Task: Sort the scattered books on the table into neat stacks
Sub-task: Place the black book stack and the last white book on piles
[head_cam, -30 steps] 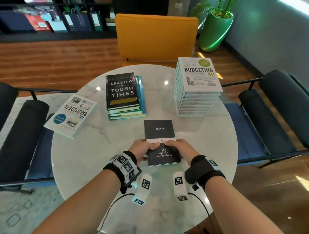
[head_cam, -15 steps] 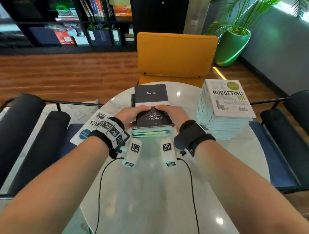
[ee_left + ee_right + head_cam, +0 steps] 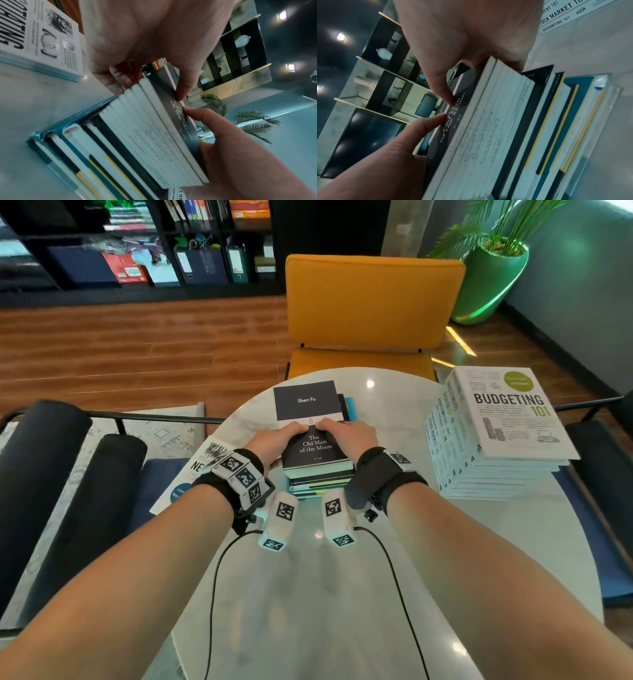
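Note:
A small pile of thin books [image 3: 308, 405], topped by the black "The Old Man of the Moon", sits on the middle stack of larger books [image 3: 318, 481]. My left hand [image 3: 274, 440] grips the pile's left edge and my right hand [image 3: 346, 436] its right edge, thumbs on the cover. In the left wrist view my left hand [image 3: 145, 47] pinches the pile [image 3: 154, 135] above the larger stack [image 3: 85, 155]. The right wrist view has my right hand [image 3: 462, 40] with its thumb on the dark cover of the pile [image 3: 479, 135]; the larger stack [image 3: 565, 121] lies under it.
A tall stack topped by "Budgeting 101" [image 3: 496, 422] stands at the table's right. "Negotiating 101" [image 3: 202, 467] lies alone at the left edge of the round marble table [image 3: 342, 594]. A yellow chair [image 3: 370, 302] is behind, with dark chairs on both sides.
Both hands carried the small pile from the near part of the table forward onto the stack topped by "Leading in Tough Times", which it now covers.

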Available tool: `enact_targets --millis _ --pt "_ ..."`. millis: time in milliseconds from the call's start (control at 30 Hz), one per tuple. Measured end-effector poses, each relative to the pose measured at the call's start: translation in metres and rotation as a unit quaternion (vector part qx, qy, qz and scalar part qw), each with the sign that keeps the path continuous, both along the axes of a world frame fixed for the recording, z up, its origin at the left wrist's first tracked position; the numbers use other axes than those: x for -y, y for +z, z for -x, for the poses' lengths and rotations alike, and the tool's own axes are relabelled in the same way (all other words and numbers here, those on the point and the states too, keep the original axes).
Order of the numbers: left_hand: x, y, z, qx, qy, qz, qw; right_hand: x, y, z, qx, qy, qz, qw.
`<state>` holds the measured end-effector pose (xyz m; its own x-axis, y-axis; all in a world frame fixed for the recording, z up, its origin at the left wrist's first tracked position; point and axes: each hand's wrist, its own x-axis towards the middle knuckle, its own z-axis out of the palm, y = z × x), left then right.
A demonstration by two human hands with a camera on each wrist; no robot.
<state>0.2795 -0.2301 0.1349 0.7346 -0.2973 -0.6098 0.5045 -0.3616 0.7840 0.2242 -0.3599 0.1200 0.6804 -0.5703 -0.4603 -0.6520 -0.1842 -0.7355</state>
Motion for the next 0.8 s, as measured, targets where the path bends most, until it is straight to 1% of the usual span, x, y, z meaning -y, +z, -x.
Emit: enact_targets --millis 133,333,467,500,567,600,667,700,733,800 --pt "-0.002 -0.004 0.002 -0.004 0.0 0.012 1.0 0.0 -0.008 0.0 -0.009 -0.007 0.028 1.0" --pt "-0.004 -0.007 0.008 0.013 -0.024 0.01 1.0 -0.001 -0.001 0.01 -0.017 -0.026 0.047 0.998" --pt "-0.006 -0.005 0.012 0.025 -0.035 0.002 0.999 0.0 -0.001 0.013 -0.042 0.015 0.095 0.994" --pt "-0.009 -0.003 0.014 0.044 -0.058 -0.004 0.997 0.003 -0.002 0.016 -0.039 0.016 0.101 0.994" --pt "-0.018 -0.004 0.018 0.103 -0.13 -0.024 0.986 0.008 0.002 0.029 -0.021 0.013 0.085 0.996" --pt "-0.025 -0.008 0.021 0.144 -0.174 -0.035 0.974 0.012 0.002 0.039 0.001 0.013 0.084 0.996" --pt "-0.038 -0.018 0.029 0.21 -0.251 -0.09 0.941 0.017 -0.006 0.058 0.057 0.017 0.117 0.991" --pt "-0.042 -0.027 0.032 0.238 -0.27 -0.129 0.924 0.017 -0.012 0.068 0.065 0.015 0.118 0.991" --pt "-0.043 -0.033 0.035 0.256 -0.275 -0.154 0.914 0.018 -0.019 0.077 0.056 0.031 0.123 0.99" --pt "-0.041 -0.036 0.041 0.263 -0.252 -0.164 0.917 0.014 -0.023 0.088 0.048 0.067 0.088 0.993"
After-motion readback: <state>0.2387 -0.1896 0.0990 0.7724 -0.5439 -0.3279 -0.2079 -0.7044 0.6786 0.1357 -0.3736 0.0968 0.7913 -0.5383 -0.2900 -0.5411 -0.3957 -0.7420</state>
